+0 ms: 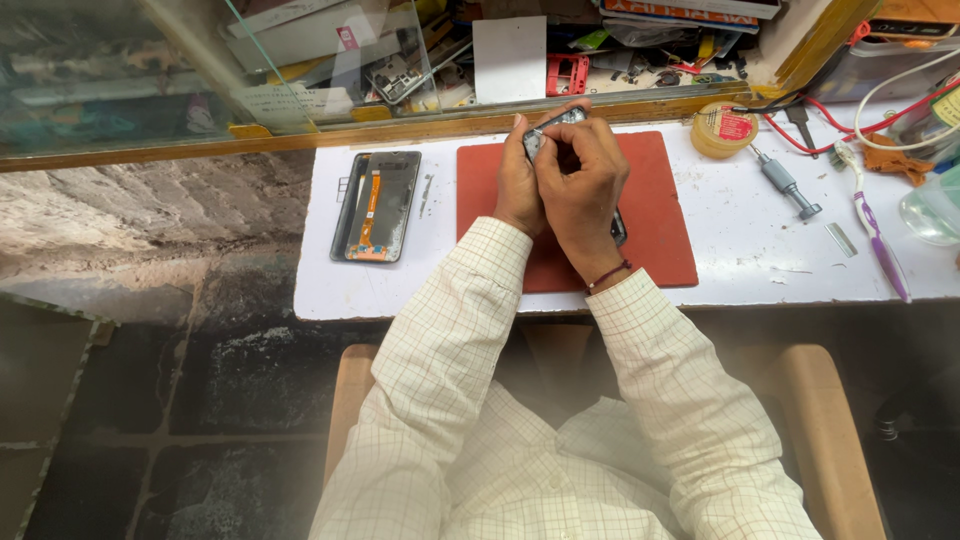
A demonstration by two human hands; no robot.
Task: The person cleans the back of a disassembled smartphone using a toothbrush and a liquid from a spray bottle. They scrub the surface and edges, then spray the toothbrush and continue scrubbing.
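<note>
Both hands, the left hand [518, 185] and right hand [580, 180], clasp a dark phone [553, 128] upright over the red mat [655, 225] on the white counter [740, 260] (another opened phone [377, 205] lies left), seemingly prying its far edge, which calls for steady fingertip pressure.

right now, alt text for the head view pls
Both hands, left hand and right hand, hold a dark phone body upright over a red mat on a white table. An opened phone screen lies left of the mat; a screwdriver and toothbrush lie right.
</note>
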